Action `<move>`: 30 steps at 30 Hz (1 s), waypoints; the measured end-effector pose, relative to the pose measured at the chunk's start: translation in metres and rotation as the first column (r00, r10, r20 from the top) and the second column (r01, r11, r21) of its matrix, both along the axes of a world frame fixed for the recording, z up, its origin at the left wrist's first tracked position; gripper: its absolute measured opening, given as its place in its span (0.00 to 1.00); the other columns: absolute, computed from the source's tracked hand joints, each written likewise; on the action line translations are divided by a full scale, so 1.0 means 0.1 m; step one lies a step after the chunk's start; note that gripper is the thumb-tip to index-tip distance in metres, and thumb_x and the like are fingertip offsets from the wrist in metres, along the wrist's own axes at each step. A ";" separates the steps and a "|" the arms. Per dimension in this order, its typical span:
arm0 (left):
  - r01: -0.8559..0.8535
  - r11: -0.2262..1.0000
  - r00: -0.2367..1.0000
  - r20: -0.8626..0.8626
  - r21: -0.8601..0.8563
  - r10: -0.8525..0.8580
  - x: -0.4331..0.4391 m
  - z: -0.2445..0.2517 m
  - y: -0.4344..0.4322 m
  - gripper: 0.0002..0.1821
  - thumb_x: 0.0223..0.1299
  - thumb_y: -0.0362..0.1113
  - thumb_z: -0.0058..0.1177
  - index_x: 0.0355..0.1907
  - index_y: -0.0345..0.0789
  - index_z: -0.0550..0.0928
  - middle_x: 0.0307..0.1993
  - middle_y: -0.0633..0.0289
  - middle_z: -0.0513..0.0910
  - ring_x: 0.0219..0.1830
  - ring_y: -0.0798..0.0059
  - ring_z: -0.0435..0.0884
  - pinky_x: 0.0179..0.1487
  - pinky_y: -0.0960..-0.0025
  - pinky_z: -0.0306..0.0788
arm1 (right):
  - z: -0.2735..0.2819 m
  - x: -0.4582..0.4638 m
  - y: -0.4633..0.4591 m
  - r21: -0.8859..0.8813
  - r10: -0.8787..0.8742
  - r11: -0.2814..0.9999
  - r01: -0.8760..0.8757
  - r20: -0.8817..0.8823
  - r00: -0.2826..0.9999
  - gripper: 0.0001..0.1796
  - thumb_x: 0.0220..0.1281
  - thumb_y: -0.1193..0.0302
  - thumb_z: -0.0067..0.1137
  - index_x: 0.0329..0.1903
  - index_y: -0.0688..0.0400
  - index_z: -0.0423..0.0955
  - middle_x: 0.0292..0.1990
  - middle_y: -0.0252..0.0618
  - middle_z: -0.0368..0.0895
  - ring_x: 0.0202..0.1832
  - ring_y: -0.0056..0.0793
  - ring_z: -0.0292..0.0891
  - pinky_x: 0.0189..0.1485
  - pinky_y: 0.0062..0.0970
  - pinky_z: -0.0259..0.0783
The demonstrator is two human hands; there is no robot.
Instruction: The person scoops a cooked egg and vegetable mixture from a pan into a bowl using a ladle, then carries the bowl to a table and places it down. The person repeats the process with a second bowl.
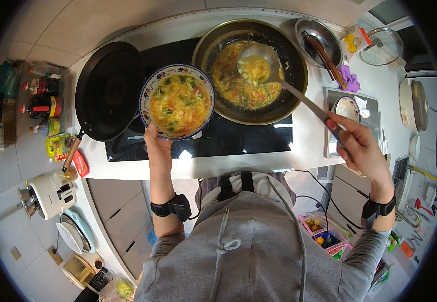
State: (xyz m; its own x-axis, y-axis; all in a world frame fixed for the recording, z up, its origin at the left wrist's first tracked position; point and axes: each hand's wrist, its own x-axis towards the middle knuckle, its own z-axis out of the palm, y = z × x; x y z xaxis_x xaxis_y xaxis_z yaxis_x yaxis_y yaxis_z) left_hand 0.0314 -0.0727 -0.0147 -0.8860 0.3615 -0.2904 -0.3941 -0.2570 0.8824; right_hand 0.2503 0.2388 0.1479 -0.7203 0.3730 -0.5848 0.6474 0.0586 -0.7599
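My left hand [159,145] grips the near edge of a patterned bowl [145,90] with a blue rim, holding it over the black cooktop [218,139]. Egg soup [180,104] with green and red pieces fills the bowl nearly to its brim. In my right hand [358,145] is the handle of a metal ladle [279,75]. The ladle's head lies within a large wok [297,96] and contains some soup. More of the same soup covers the wok's bottom. The bowl is just left of the wok, overlapping its edge in the view.
A black frying pan [109,90] stands to the left, its handle pointing towards me. Right of the wok are a metal basin [326,49] with utensils across it, a purple cloth [349,80], a glass lid [390,49] and a tray [373,124] holding another bowl [346,107]. Bottles [45,105] line the left wall.
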 end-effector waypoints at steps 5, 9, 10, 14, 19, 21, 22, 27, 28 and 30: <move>0.089 0.995 0.993 -0.079 -0.053 -0.093 0.03 -0.03 0.17 0.33 0.66 0.54 0.40 0.65 0.32 0.61 0.63 0.54 0.69 0.63 0.66 0.69 0.64 0.60 0.65 | 0.32 0.01 -0.01 0.059 -0.044 0.997 0.050 -0.089 0.995 0.23 0.66 0.79 0.34 0.62 0.63 0.67 0.19 0.22 0.64 0.17 0.08 0.57 0.19 0.11 0.51; 0.204 0.978 0.975 -0.081 -0.036 -0.206 0.06 -0.09 0.33 0.31 0.68 0.52 0.39 0.65 0.33 0.58 0.62 0.54 0.69 0.63 0.66 0.70 0.64 0.59 0.65 | 0.47 0.06 -0.10 0.108 -0.019 0.993 0.036 -0.155 0.988 0.25 0.64 0.79 0.34 0.63 0.64 0.66 0.22 0.26 0.72 0.17 0.08 0.56 0.20 0.11 0.52; 0.223 0.974 0.972 -0.066 -0.039 -0.225 0.08 -0.08 0.39 0.31 0.67 0.52 0.39 0.65 0.33 0.58 0.62 0.54 0.69 0.63 0.66 0.69 0.63 0.59 0.65 | 0.49 0.06 -0.13 0.110 0.003 0.994 0.013 -0.143 0.990 0.25 0.64 0.79 0.35 0.63 0.64 0.66 0.23 0.27 0.73 0.17 0.08 0.57 0.20 0.11 0.53; 0.259 0.965 0.966 0.007 0.036 -0.259 0.11 -0.08 0.60 0.33 0.67 0.54 0.38 0.66 0.32 0.59 0.63 0.54 0.68 0.65 0.66 0.68 0.65 0.60 0.63 | 0.37 0.06 -0.24 0.326 0.221 0.926 -0.189 -0.064 0.973 0.28 0.60 0.83 0.39 0.65 0.59 0.65 0.32 0.33 0.80 0.20 0.16 0.65 0.25 0.17 0.64; 0.263 0.959 0.961 0.058 0.105 -0.270 0.14 -0.04 0.73 0.35 0.67 0.55 0.37 0.67 0.32 0.59 0.65 0.54 0.66 0.66 0.65 0.65 0.68 0.60 0.59 | 0.09 0.16 -0.28 0.757 0.472 0.592 -0.276 -0.048 0.880 0.34 0.53 0.88 0.45 0.65 0.53 0.66 0.41 0.39 0.84 0.24 0.30 0.73 0.33 0.25 0.71; 0.261 0.960 0.962 0.049 0.101 -0.267 0.13 -0.07 0.72 0.35 0.67 0.55 0.38 0.67 0.32 0.59 0.65 0.54 0.66 0.67 0.66 0.65 0.68 0.60 0.58 | 0.07 0.18 -0.22 0.674 0.434 0.688 -0.267 -0.088 0.897 0.30 0.58 0.84 0.44 0.66 0.55 0.65 0.35 0.38 0.82 0.22 0.25 0.72 0.30 0.23 0.70; 0.263 0.960 0.962 0.045 0.100 -0.269 0.13 -0.08 0.70 0.35 0.67 0.55 0.38 0.67 0.32 0.59 0.65 0.55 0.66 0.67 0.66 0.65 0.68 0.60 0.58 | 0.10 0.17 -0.19 0.565 0.374 0.784 -0.256 -0.103 0.922 0.29 0.60 0.83 0.43 0.66 0.56 0.65 0.34 0.37 0.82 0.21 0.23 0.71 0.29 0.21 0.69; 0.167 0.985 0.985 0.045 0.036 -0.169 0.04 -0.10 0.52 0.34 0.66 0.56 0.40 0.65 0.33 0.61 0.64 0.56 0.67 0.66 0.67 0.65 0.67 0.60 0.59 | -0.07 0.02 -0.01 -0.068 -0.127 0.991 0.115 -0.213 0.969 0.25 0.65 0.75 0.35 0.65 0.60 0.64 0.15 0.22 0.63 0.13 0.09 0.55 0.19 0.12 0.53; 0.146 0.989 0.989 0.027 0.029 -0.147 0.01 -0.09 0.46 0.34 0.65 0.56 0.40 0.65 0.33 0.61 0.64 0.56 0.68 0.66 0.67 0.65 0.67 0.60 0.59 | -0.10 -0.05 0.06 -0.041 -0.148 0.989 0.143 -0.180 0.973 0.24 0.66 0.75 0.35 0.64 0.60 0.65 0.16 0.23 0.65 0.12 0.08 0.54 0.19 0.12 0.53; 0.093 0.996 0.996 -0.003 0.005 -0.093 -0.02 -0.08 0.32 0.34 0.65 0.55 0.41 0.65 0.33 0.62 0.64 0.57 0.68 0.66 0.68 0.66 0.67 0.60 0.59 | -0.45 -0.07 0.24 0.208 -0.026 0.975 0.081 -0.258 0.966 0.24 0.66 0.76 0.40 0.65 0.58 0.65 0.17 0.28 0.70 0.14 0.15 0.61 0.19 0.19 0.61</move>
